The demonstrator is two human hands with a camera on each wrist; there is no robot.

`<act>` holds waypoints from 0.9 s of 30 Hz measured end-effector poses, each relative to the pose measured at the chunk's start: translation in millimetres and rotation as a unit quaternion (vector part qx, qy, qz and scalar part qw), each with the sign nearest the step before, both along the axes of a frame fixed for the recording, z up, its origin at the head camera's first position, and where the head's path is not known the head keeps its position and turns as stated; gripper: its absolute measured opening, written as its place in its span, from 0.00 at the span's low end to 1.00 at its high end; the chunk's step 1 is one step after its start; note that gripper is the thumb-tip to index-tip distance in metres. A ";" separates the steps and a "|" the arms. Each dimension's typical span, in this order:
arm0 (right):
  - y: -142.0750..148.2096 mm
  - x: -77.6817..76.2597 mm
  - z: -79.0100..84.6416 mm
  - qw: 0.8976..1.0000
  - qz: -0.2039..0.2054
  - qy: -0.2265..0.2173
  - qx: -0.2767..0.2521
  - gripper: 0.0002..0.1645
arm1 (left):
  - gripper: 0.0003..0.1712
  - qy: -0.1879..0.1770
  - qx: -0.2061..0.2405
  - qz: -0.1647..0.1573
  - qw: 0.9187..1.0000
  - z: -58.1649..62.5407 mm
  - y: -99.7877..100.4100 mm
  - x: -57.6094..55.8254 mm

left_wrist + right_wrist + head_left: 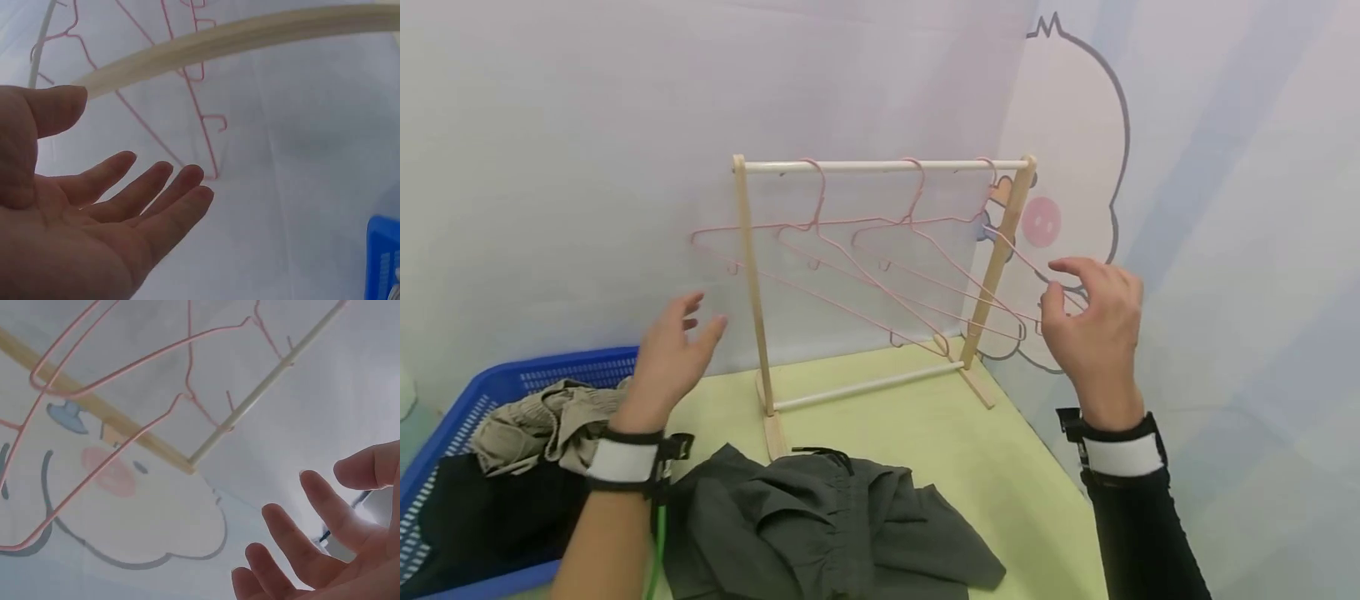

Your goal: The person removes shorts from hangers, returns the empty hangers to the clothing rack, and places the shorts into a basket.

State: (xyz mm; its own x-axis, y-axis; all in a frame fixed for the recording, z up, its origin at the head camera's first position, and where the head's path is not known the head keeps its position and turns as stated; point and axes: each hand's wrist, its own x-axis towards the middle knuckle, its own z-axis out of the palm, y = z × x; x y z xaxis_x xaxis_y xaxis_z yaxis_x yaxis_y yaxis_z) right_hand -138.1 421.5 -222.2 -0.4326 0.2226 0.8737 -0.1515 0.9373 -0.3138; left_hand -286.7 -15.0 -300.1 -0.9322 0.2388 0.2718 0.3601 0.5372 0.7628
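Three pink wire hangers (pixel 822 183) hang from the white top bar (pixel 868 167) of a small wooden rack (pixel 754 300). My left hand (pixel 662 358) is raised just left of the rack's near post, with fingers spread and nothing in them. To the right of the rack my right hand (pixel 1096 337) is held up, thumb and forefinger curved apart beside the end of the rightmost hanger. The right wrist view shows its fingers loose and holding nothing. In front of the rack lies a dark grey garment (pixel 805 525) with a gathered waistband and a black drawstring (pixel 823 454).
A blue plastic basket (pixel 561 358) stands at the left, holding a beige garment (pixel 542 425) and a black one (pixel 497 512). The yellow tabletop (pixel 1022 492) meets a pale curtain with a cartoon figure (pixel 1075 150) at the right.
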 end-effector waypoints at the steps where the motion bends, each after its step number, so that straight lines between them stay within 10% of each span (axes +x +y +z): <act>1: -5.3 2.4 -0.7 1.000 0.010 0.010 0.005 0.15 | 0.43 -0.001 -0.013 0.010 1.000 2.5 -9.0 5.2; 8: -46.0 11.0 -26.0 0.993 0.104 0.049 -0.029 0.16 | 0.43 -0.010 -0.065 0.096 0.993 4.2 -86.3 42.0; 14: -85.0 9.8 -74.1 0.967 0.249 -0.001 -0.052 0.17 | 0.40 -0.033 -0.078 0.233 0.969 -29.9 -166.0 59.6; 21: -140.8 8.6 -131.4 0.928 0.314 -0.200 0.004 0.14 | 0.43 -0.137 -0.045 0.343 0.928 -144.3 -275.6 26.9; 27: -173.7 5.8 -177.8 0.851 0.280 -0.435 0.091 0.47 | 0.40 -0.229 -0.120 0.298 0.919 -129.4 -265.0 48.9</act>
